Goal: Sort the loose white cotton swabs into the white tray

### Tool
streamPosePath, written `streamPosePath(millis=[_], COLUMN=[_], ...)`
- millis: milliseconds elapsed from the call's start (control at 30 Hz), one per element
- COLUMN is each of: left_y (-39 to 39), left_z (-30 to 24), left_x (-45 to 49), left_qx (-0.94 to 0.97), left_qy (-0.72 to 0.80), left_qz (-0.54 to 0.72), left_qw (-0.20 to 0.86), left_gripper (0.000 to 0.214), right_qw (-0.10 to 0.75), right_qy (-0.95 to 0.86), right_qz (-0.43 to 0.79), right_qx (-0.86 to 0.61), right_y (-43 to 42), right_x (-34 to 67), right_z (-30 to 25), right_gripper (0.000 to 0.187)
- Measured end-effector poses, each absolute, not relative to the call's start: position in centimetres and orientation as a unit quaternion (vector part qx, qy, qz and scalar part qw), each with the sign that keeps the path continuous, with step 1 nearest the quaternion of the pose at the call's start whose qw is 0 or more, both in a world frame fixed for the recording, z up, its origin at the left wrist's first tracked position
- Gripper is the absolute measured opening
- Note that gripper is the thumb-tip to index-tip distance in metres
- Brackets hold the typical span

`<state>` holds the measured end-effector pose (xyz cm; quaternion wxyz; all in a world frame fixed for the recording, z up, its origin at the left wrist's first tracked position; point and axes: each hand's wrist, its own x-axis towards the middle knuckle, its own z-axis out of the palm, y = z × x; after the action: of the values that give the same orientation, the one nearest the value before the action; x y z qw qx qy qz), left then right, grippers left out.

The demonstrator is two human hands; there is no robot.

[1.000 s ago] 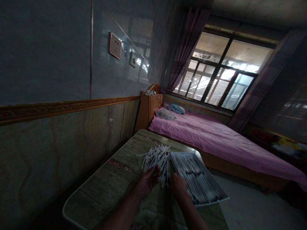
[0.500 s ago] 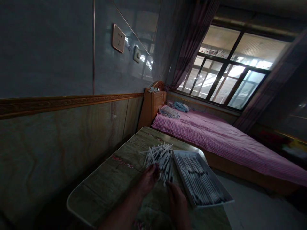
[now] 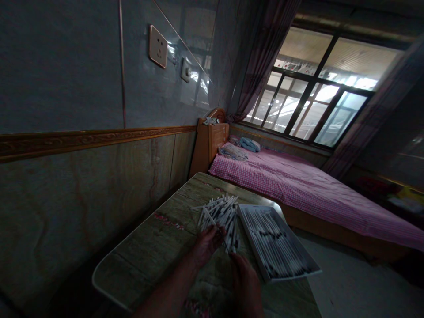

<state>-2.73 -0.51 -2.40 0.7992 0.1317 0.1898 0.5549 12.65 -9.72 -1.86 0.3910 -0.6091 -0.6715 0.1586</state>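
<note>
A loose pile of thin white sticks (image 3: 220, 214) lies on a small marbled table (image 3: 155, 247). My left hand (image 3: 207, 243) rests at the near edge of the pile, its fingers closed round one white stick that points up and left. My right hand (image 3: 245, 278) sits just right of it, fingers curled at the pile's near end; what they hold is too dark to tell. A shallow white tray (image 3: 311, 268) with several sticks laid in rows sits right of the pile, overhanging the table's edge.
A tiled wall with a wooden trim band (image 3: 82, 141) runs along the left. Beyond the table stands a bed with a pink checked cover (image 3: 298, 190) and a wooden headboard (image 3: 208, 143). A barred window (image 3: 314, 110) with curtains is behind it.
My left hand has lifted one stick out of the pile's near edge. My right hand has drawn back from beside the tray towards me. The view has shifted slightly.
</note>
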Motion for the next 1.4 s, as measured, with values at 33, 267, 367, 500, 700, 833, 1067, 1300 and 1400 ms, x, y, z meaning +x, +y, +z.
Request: streamPosePath(millis=[33, 267, 367, 500, 700, 833, 1067, 1300, 1400], left_y=[-0.5, -0.7, -0.7, -0.7, -0.9, -1.1, -1.0, -2.2, -3.1], left_z=[-2.4, -2.5, -2.5, -2.4, -2.2, -2.1, -2.3, -1.1, -0.7], left_x=[-2.7, -2.7, -2.6, -2.6, -2.5, -2.4, -2.1, -2.0, -2.0], left_qx=[0.129, 0.119, 0.113, 0.115, 0.125, 0.158, 0.193, 0.254, 0.281], left_qy=[0.189, 0.197, 0.202, 0.201, 0.212, 0.216, 0.235, 0.222, 0.2], left_qz=[0.554, 0.55, 0.551, 0.547, 0.548, 0.533, 0.549, 0.492, 0.467], left_qw=[0.8, 0.803, 0.801, 0.804, 0.799, 0.803, 0.779, 0.803, 0.814], left_gripper=[0.008, 0.005, 0.002, 0.001, 0.005, 0.009, 0.014, 0.02, 0.016], right_qw=[0.386, 0.349, 0.341, 0.333, 0.281, 0.269, 0.402, 0.47, 0.484], right_qy=[-0.672, -0.683, -0.688, -0.693, -0.691, -0.688, -0.664, -0.615, -0.6], right_qz=[0.157, 0.137, 0.133, 0.118, 0.096, 0.081, 0.1, 0.181, 0.21], right_qx=[-0.613, -0.627, -0.626, -0.629, -0.659, -0.669, -0.622, -0.606, -0.602], right_y=[-9.7, -9.7, -9.7, -9.7, -9.7, -9.7, -9.3, -8.6, -8.2], right_x=[12.6, 12.9, 13.0, 13.1, 13.2, 13.2, 13.0, 12.2, 12.0], right_z=[-1.8, -1.5, -1.6, -1.6, -1.2, -0.8, 0.0, 1.3, 2.0], right_gripper=[0.043, 0.04, 0.04, 0.042, 0.04, 0.041, 0.035, 0.046, 0.048])
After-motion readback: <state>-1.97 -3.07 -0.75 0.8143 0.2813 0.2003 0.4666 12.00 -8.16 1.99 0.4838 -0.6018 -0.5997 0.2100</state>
